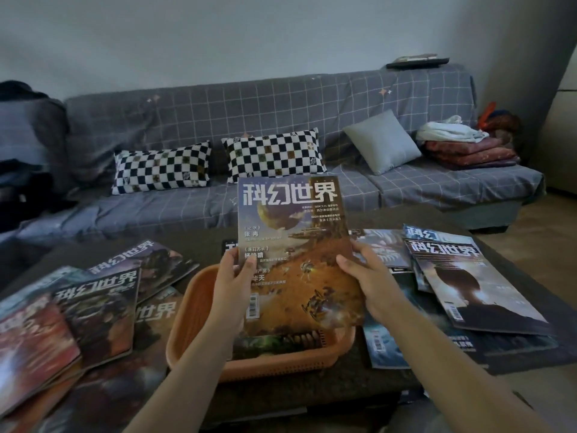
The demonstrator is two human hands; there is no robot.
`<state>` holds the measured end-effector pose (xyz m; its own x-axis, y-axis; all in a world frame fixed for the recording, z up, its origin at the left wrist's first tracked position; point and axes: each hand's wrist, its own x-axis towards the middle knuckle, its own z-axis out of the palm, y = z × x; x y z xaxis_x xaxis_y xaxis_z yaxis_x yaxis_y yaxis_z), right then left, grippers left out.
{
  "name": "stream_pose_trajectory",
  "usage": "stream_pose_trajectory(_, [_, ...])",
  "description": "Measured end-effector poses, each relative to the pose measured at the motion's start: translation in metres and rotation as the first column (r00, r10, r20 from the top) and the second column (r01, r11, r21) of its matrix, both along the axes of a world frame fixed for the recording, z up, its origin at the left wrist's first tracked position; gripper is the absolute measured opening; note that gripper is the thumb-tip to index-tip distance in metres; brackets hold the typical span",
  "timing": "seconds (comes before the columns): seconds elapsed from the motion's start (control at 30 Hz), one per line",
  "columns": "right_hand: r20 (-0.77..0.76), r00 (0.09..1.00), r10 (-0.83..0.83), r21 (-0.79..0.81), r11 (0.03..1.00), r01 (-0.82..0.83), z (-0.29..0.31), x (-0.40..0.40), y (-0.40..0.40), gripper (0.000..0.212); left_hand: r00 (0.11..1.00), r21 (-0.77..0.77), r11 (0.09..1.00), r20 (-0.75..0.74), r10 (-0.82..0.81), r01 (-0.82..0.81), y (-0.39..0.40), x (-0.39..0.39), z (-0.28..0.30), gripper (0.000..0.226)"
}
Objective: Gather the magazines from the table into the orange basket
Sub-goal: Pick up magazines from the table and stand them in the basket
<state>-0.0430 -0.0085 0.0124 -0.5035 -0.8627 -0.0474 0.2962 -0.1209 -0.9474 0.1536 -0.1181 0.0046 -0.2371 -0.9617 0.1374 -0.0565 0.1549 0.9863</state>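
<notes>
Over the orange basket (pixel 199 348), I hold one magazine (pixel 296 260) upright.
My left hand (pixel 229 289) pinches its 9 o'clock edge, my right hand (pixel 371 285) its 3 o'clock edge; each grip is curled round it. More magazines (pixel 93 304) lie spread on the surface (pixel 312 389) at 9 and 3 o'clock; sofa (pixel 249 120) at 12.

Orange basket (pixel 199 310), checkered pillows (pixel 162 167), grey grid sofa (pixel 281 104).

Two bare forearms are seen, left hand (pixel 230 287) and right hand (pixel 368 282) uncovered. No sleeves are visible up to frame edge. Nothing is worn on wrists or fingers.
</notes>
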Motion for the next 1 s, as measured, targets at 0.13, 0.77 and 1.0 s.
stream_pose_trajectory(0.13, [-0.113,0.993,-0.042,0.115,0.992,0.055,-0.007,0.016,-0.032,0.011,0.981,-0.075,0.986,0.116,0.158,-0.150,-0.020,0.017,-0.011,0.008])
stream_pose_trajectory(0.77, [-0.865,0.496,0.083,0.292,0.885,0.362,-0.048,0.051,-0.056,0.029,0.741,-0.171,0.934,0.571,0.352,-0.313,-0.033,0.039,-0.039,0.020])
stream_pose_trajectory(1.0, [-0.779,0.610,0.145,0.400,0.863,0.307,-0.051,0.052,-0.058,0.018,0.761,-0.165,0.936,0.548,0.349,-0.311,-0.027,0.039,-0.032,0.020])
